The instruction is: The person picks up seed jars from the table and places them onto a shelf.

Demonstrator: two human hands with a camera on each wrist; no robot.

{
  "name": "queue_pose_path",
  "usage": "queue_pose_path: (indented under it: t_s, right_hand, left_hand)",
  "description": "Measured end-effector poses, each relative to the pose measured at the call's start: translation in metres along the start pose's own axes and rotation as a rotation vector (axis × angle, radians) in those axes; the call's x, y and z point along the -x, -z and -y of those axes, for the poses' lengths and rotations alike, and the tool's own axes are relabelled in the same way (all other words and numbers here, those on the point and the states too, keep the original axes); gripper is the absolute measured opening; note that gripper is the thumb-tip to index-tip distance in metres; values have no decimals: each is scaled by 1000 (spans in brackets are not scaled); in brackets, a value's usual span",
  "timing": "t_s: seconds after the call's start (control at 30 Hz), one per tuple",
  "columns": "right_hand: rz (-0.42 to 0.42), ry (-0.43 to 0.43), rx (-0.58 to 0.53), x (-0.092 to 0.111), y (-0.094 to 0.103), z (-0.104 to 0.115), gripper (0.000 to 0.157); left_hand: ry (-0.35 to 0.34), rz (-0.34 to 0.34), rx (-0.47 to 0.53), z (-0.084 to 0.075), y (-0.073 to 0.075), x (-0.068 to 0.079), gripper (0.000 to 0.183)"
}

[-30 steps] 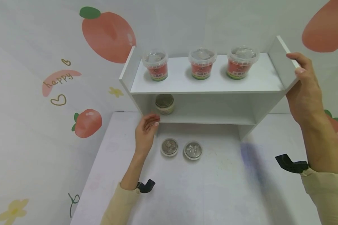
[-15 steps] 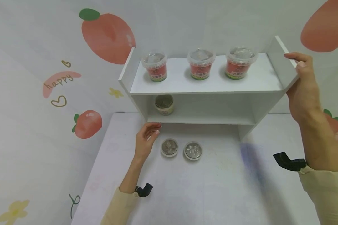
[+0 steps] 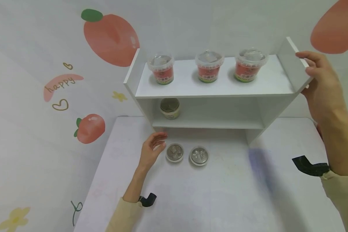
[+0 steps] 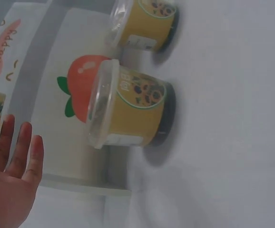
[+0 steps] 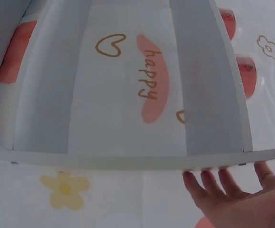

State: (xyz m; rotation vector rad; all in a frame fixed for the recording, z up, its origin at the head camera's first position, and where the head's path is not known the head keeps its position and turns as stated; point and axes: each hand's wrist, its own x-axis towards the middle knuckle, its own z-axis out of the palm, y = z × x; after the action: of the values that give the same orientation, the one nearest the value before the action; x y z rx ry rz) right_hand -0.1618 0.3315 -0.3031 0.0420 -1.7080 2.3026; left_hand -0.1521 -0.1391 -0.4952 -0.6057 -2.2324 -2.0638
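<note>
My left hand [image 3: 152,151] hovers with loosely bent fingers just left of two lidded cups, the nearer cup [image 3: 174,152] and a second cup [image 3: 199,155], which stand upright on the table. In the left wrist view that nearer cup [image 4: 135,107] shows a yellow label with a sunflower-like print, and the fingers [image 4: 19,152] are apart from it. A similar cup [image 3: 169,109] sits at the left end of the shelf unit's middle board. My right hand [image 3: 324,87] grips the white shelf unit [image 3: 214,123] by its right side panel, fingers [image 5: 230,183] against the outer face.
On the top board stand three clear-lidded cups with red labels: a left cup [image 3: 163,74], a middle cup [image 3: 208,72] and a right cup [image 3: 247,69]. The unit stands at the back of the white table [image 3: 208,199], before a fruit-printed wall covering [image 3: 37,154].
My left hand has dropped from beside the middle-board cup to beside the table cups. My right hand stays at the side panel, its forearm shifted slightly right.
</note>
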Motion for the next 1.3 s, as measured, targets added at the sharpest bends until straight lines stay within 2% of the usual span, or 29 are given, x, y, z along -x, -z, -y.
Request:
queue_pose_path:
  t_s: [0.13,0.27,0.53,0.63,0.8,0.9,1.13,1.3]
  right_hand:
    - [39,-39,-21,-3,5,5,41]
    - [70,-42,-19,-2,8,7,39]
    - [189,-21,-14,-4,16,8,43]
    - [211,-30,-7,-5,18,7,44]
    - [187,-67,-25,-7,15,4,47]
    - [174,-77,-78,-7,13,2,47]
    - [165,-67,-74,-6,12,0,47]
    - [155,-52,-83,-6,12,-2,48]
  left_hand:
    - [-12,51,-25,-9,-2,3,44]
    - [-7,94,-56,-17,-3,6,47]
    - [11,135,-104,-5,-2,11,54]
    - [22,159,-113,0,-1,12,57]
    - [63,215,-114,5,-1,12,63]
    - [91,247,-105,7,-2,11,68]
    - [171,313,-135,12,-4,12,74]
    - [197,353,-149,15,-6,14,76]
